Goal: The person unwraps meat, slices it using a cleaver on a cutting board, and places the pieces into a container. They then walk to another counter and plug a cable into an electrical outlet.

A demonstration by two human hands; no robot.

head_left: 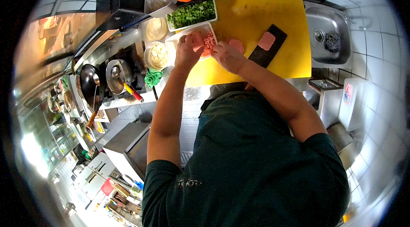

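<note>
My left hand (pixel 188 52) is closed around a piece of pink ham (pixel 197 40) above a white container (pixel 172 42). Diced ham (pixel 208 44) lies inside that container. At its right edge, my right hand (pixel 229 57) has its fingers pinched together; what they hold, if anything, is hidden. Just beyond those fingers, some ham slices (pixel 236 45) rest on the yellow cutting board (pixel 247 11). A dark-bladed cleaver (pixel 277 39) lies slantwise on the board, with another ham slice (pixel 267 41) on its blade. My right forearm covers part of the cleaver's lower end.
Chopped greens (pixel 192 14) fill a tray behind the container. A bowl of pale pieces (pixel 158 55) and a green cloth (pixel 153 77) are at left, near a wok (pixel 89 84) and a pan (pixel 118 82) on the stove. A steel sink (pixel 316 56) adjoins the board's right side.
</note>
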